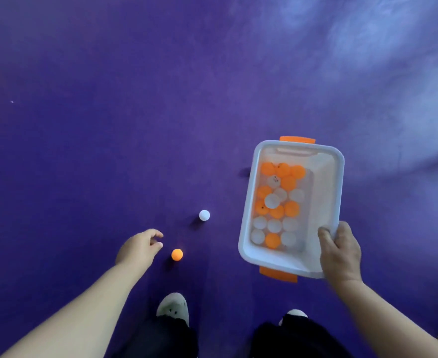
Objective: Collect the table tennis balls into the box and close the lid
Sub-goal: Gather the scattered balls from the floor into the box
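Purple floor [109, 151] holds a white ball [204, 215] and an orange ball [177, 254], light, slick rollers we judge, best pinched from above by our empty, loosely curled left hand [141, 246] beside the orange one, while our right hand [340, 251] grips the part-filled box [277, 262] at its near corner.

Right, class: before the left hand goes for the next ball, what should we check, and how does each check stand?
1. Left hand free: ok, holds nothing.
2. Orange ball near that hand: ok.
3. White ball collected: not ok, on the floor.
4. Right hand grips box rim: ok.
5. Box open for balls: ok.
6. Lid nearby: cannot tell, not in view.
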`<state>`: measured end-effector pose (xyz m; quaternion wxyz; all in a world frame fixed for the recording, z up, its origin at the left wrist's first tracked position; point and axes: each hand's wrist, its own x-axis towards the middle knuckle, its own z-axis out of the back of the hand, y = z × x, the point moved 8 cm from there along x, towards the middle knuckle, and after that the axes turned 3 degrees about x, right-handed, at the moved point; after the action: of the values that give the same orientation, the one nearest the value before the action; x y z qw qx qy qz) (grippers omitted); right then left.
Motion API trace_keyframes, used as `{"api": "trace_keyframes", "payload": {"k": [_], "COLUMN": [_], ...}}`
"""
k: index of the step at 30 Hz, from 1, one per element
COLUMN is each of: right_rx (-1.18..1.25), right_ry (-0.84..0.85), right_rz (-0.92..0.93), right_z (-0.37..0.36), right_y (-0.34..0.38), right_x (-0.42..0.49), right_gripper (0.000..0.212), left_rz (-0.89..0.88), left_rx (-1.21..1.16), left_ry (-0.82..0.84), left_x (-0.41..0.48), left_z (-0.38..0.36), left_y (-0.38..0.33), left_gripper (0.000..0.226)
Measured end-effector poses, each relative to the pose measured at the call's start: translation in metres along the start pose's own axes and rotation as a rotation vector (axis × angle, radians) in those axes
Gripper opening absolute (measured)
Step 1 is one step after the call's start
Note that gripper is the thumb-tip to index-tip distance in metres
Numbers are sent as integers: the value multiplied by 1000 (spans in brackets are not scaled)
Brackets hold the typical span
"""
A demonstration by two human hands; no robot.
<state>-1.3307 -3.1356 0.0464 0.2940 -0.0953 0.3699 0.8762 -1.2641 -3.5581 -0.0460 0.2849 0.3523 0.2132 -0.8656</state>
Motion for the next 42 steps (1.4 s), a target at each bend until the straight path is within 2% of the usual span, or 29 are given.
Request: {"api": "trace_keyframes", "payload": {"k": [3, 7, 10, 13, 15, 18, 20, 23, 25, 27, 29, 31, 33, 35, 38, 42], "right_rx": [57, 76, 74, 62, 74, 73, 61, 33, -10, -58, -83, -112, -124, -114, -138, -169], "right_ry": [13, 55, 71, 47, 41, 28, 8, -16, -50, -56, -60, -91, -110, -116, -131, -126], "right_rz": [65, 178, 283, 369, 395, 403, 408, 408, 412, 418, 398, 366, 317, 264, 234, 230], "right_z": [-65, -135, -167, -177, -175, -163, -149, -122, -104, -90, -76, -57, -40, -26, -12, -11], "right_y": [-7, -6, 2, 9, 12, 17, 20, 19, 10, 1, -12, -34, -57, -77, -97, -107], "right_x": [32, 72, 96, 110, 114, 115, 112, 100, 91, 84, 77, 72, 69, 65, 60, 61], "right_gripper": [33, 34, 32, 28, 23, 22, 28, 29, 25, 26, 26, 28, 26, 23, 22, 20], "left_rz": [-56, -207, -373, -436, -461, -502, -524, -532, -536, -548, -570, -580, -558, -547, -574, -848], "left_rx": [85, 181, 305, 350, 339, 288, 239, 167, 105, 73, 141, 226, 239, 250, 131, -379], "left_ry": [20, 132, 219, 190, 163, 152, 60, -178, -283, -273, -188, -131, -117, -134, -159, -194], "left_x": [48, 97, 115, 121, 124, 129, 134, 140, 142, 150, 160, 165, 171, 171, 159, 85], "left_z": [-40, -104, -155, -186, -198, -204, -191, -156, -138, -138, -152, -163, -170, -172, -162, -118], "left_y": [17, 32, 41, 51, 57, 56, 44, 13, -8, -23, -37, -49, -57, -62, -82, -160], "left_gripper": [23, 26, 33, 47, 46, 23, 11, 29, 24, 10, 45, 63, 61, 46, 34, 40]}}
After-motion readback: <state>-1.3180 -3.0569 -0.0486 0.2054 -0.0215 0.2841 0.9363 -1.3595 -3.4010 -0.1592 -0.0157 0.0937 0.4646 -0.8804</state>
